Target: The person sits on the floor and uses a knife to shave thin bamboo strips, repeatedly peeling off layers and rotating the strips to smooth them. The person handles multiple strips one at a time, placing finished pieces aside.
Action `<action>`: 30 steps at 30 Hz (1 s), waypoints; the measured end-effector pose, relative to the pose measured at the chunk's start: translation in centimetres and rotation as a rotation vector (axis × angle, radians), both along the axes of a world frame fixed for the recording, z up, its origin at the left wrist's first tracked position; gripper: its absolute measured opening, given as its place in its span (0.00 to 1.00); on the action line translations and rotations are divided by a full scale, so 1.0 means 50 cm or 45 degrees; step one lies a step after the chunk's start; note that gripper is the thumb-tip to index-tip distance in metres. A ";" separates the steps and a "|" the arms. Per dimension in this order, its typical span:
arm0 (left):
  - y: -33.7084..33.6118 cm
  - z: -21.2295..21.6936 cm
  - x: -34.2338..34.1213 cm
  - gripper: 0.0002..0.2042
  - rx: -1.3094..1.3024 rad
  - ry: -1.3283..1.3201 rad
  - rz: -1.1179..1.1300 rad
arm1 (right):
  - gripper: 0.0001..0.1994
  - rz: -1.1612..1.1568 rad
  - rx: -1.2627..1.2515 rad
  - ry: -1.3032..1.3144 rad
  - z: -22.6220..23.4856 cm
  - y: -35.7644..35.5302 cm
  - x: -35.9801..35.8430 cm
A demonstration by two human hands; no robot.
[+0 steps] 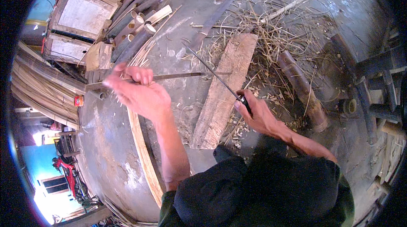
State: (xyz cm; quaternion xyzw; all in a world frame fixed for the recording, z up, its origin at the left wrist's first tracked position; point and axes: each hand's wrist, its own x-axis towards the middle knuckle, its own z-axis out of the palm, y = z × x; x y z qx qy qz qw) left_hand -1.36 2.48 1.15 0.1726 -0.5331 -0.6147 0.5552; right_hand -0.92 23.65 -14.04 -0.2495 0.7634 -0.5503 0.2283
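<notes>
Bamboo strip and the floor: it stretches above a grey, scuffed concrete floor, beside a rough wooden plank laid aslant in front of the person.
Far side of the plank: a loose tangle of shavings spreads out, with small cut bits scattered along the right edge (a fair litter, from where I stand).
Right of the plank: a thick brown bamboo pole lies on the floor.
Room's left side: bamboo tubes lie heaped by a worn cabinet; nearer, a bundle of long slats, and past it a red motorbike near the bright opening.
Left hand: fingers curled closed round the strip toward its left end, a short piece poking out beyond the hand.
Right hand: clamped on the dark handle of a long, thin knife.
Strip against blade: the strip runs rightward from the left hand, passes the blade, and its tip shows over the plank; whether blade and strip touch, I cannot tell.
Strip's look: narrow, dark grey-brown, slightly bowed, tapering toward the right.
</notes>
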 end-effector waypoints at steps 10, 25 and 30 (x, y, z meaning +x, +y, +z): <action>-0.002 0.031 0.021 0.21 -0.107 0.067 0.142 | 0.18 -0.059 0.025 -0.108 0.015 0.017 -0.002; 0.089 -0.012 0.017 0.20 -0.241 0.124 0.319 | 0.19 0.183 -0.072 -0.043 0.086 -0.033 0.015; 0.091 -0.017 0.016 0.21 -0.296 0.105 0.341 | 0.16 0.070 -0.019 0.218 0.029 -0.024 0.003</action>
